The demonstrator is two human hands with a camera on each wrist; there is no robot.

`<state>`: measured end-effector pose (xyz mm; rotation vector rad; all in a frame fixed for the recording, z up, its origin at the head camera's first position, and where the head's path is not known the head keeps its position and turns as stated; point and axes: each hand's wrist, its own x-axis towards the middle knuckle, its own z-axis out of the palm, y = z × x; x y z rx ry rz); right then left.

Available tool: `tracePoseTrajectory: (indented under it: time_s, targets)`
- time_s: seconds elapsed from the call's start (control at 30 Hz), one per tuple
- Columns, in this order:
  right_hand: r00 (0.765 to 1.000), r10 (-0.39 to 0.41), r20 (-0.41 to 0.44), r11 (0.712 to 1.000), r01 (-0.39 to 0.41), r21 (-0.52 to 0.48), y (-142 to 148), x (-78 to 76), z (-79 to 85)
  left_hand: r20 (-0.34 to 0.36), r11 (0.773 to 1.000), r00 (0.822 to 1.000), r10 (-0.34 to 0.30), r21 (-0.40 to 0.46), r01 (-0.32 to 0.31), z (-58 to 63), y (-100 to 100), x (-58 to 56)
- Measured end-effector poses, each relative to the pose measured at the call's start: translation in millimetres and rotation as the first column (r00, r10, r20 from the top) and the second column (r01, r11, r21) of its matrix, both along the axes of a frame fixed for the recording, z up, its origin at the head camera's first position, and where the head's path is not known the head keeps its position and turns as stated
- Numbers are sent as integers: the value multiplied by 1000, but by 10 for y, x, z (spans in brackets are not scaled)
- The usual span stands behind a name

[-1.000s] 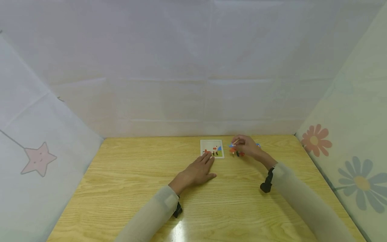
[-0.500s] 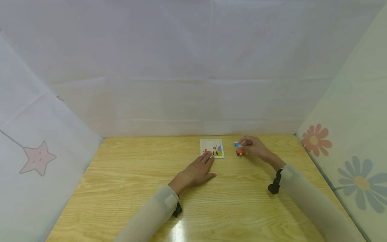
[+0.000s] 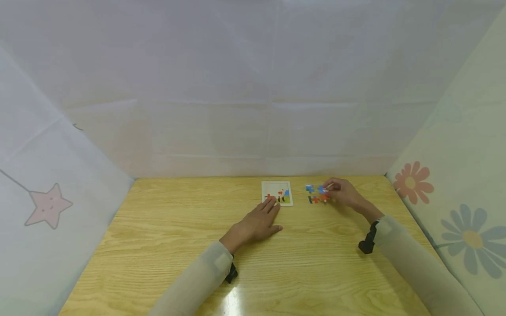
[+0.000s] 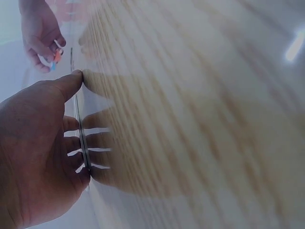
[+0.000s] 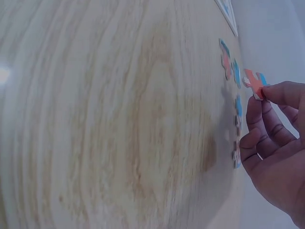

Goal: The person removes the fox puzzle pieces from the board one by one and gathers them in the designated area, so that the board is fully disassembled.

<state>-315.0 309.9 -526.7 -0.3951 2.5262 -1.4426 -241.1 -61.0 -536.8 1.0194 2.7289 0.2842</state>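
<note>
A small white-framed jigsaw board [image 3: 272,187] lies at the far side of the table, with a picture partly filled along its lower part. My left hand [image 3: 255,223] rests flat, its fingertips over the board's lower left edge. To the right of the board, my right hand [image 3: 345,193] pinches a red and blue jigsaw piece [image 5: 254,84] between thumb and fingers, raised over the table. Several loose pieces lie below and beside it, among them a blue one [image 3: 309,188] and a red one [image 3: 313,199]. The left wrist view shows the left fingers [image 4: 71,143] straight along the board.
The wood-grain table [image 3: 170,245] ends at a white cloth backdrop [image 3: 205,131] just behind the board. Cloth sides with a pink star [image 3: 49,205] and flowers [image 3: 472,239] flank it. A black wrist camera [image 3: 367,241] sits on the right wrist.
My right hand has moved to the right over the loose jigsaw pieces, uncovering more of them on its left. The left hand has stayed in place on the board.
</note>
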Motion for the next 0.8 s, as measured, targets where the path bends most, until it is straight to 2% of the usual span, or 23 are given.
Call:
tracePoseTrajectory:
  time_s: [0.1,0.17,0.4,0.6,0.8]
  targets:
    - [1000,-8,13,1000,7,28,42,-4,-8,-11,1000,1000,1,-11,-1,-6,3,-12]
    - [1000,-8,20,999,7,48,58,-2,-10,-17,999,1000,0,-51,-1,88,17,24]
    - [998,-36,55,996,31,84,73,19,-30,-35,997,999,-2,-77,-1,104,23,36]
    - [999,-43,11,989,41,139,70,14,-76,-36,998,999,0,-70,-2,103,33,40]
    - [997,-27,-78,972,45,232,76,4,-128,-35,997,999,5,-79,-8,101,43,42]
